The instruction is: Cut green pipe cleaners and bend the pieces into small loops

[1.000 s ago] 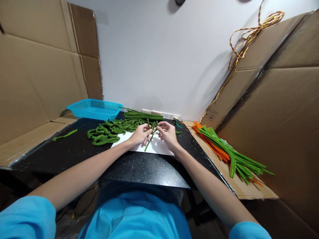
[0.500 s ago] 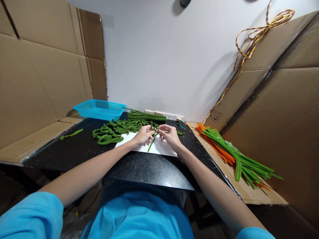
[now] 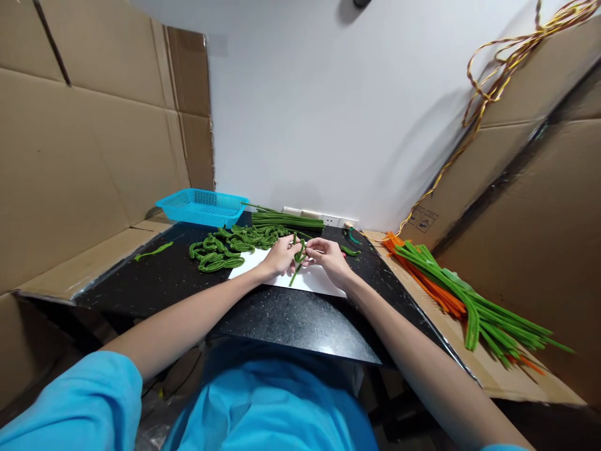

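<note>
My left hand (image 3: 278, 257) and my right hand (image 3: 328, 257) meet over a white sheet (image 3: 314, 282) on a black speckled table (image 3: 263, 313). Both pinch the same green pipe cleaner (image 3: 297, 258), which is bent into a loop between the fingertips, its tail pointing down toward me. A heap of finished green loops (image 3: 220, 247) lies just left of my left hand. A bundle of straight green pipe cleaners (image 3: 286, 220) lies behind the hands near the wall.
A blue plastic basket (image 3: 201, 205) stands at the back left. Long green and orange pipe cleaners (image 3: 460, 294) lie on cardboard to the right. One green piece (image 3: 154, 251) rests on the left cardboard edge. Cardboard walls stand on both sides; a twisted yellow cord (image 3: 498, 69) hangs at upper right.
The camera has shifted, so everything sits further right in the picture. My fingers have drawn closer together on the pipe cleaner, tightening its bend.
</note>
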Available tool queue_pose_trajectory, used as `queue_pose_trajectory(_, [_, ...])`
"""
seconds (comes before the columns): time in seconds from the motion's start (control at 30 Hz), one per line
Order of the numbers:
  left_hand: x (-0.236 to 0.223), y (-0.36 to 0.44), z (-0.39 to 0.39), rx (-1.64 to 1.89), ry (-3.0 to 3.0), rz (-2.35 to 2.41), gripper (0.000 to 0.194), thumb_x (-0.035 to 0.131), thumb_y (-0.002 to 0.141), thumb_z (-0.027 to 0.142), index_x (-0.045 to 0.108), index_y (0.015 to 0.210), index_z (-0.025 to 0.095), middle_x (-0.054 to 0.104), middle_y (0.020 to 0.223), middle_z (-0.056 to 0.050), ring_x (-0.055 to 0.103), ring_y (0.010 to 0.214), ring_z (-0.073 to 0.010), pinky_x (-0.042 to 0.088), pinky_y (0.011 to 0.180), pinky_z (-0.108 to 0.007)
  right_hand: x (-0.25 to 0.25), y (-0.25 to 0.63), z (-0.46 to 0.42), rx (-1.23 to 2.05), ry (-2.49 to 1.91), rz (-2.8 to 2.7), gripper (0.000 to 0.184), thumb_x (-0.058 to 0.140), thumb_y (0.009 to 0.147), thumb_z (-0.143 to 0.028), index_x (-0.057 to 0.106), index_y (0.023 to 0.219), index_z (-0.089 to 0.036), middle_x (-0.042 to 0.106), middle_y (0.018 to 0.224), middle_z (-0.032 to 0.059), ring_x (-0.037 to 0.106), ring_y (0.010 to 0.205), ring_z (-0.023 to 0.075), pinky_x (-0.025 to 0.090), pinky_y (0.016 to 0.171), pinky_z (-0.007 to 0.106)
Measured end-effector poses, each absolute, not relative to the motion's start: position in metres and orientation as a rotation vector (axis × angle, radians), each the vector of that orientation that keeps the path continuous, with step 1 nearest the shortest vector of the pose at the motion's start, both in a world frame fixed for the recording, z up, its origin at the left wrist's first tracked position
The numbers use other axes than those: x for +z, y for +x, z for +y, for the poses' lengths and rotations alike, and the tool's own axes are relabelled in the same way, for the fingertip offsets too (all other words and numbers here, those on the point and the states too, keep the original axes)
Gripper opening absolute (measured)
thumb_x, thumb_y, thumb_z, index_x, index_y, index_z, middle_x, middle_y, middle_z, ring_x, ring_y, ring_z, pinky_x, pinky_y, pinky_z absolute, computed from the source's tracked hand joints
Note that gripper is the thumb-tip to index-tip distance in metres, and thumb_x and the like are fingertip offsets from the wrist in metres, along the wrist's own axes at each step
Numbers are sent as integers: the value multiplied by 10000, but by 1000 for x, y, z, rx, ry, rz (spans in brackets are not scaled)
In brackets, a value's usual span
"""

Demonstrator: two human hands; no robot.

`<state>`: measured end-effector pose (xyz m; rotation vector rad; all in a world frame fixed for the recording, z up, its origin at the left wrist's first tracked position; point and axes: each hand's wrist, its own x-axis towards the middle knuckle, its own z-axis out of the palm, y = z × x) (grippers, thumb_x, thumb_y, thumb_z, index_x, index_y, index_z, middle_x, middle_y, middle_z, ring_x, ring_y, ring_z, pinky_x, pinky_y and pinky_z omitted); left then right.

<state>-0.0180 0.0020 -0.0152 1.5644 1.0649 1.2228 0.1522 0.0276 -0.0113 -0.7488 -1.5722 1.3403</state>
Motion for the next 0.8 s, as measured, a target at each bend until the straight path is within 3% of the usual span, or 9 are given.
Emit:
queue_pose_trajectory(0.2, [-19,-20,3,1224,1634,1023,131,478,976,290,510,931,171,670,703,-24,567,351,-105,315,277,-148,-10,153,27,1390,-723,-1576,385,882,659,-420,670,854,-164,686,797,20,659,653,147,598,659,329])
queue_pose_trajectory(0.37, [-21,-19,5,1197,1667,1002,141,491,973,288,535,932,160,646,642,-15,556,338,-108,309,282,-148,-9,152,26,1351,-735,-1581,356,862,675,-395,659,862,-170,677,802,18,652,638,147,600,630,321])
queue_pose_trajectory(0.63, [-15,-18,0,1208,1659,1077,122,500,960,248,528,877,164,548,527,37,530,321,-101,339,309,-149,-3,150,21,858,-799,-1844,239,704,806,-394,663,880,-170,684,789,45,660,586,172,588,520,316])
queue_pose_trajectory(0.8, [-18,-21,3,1180,1713,1007,161,540,961,298,537,870,165,538,532,43,533,338,-93,372,338,-157,-4,151,17,692,-816,-1878,168,647,828,-319,700,914,-186,714,757,50,680,599,186,582,541,303])
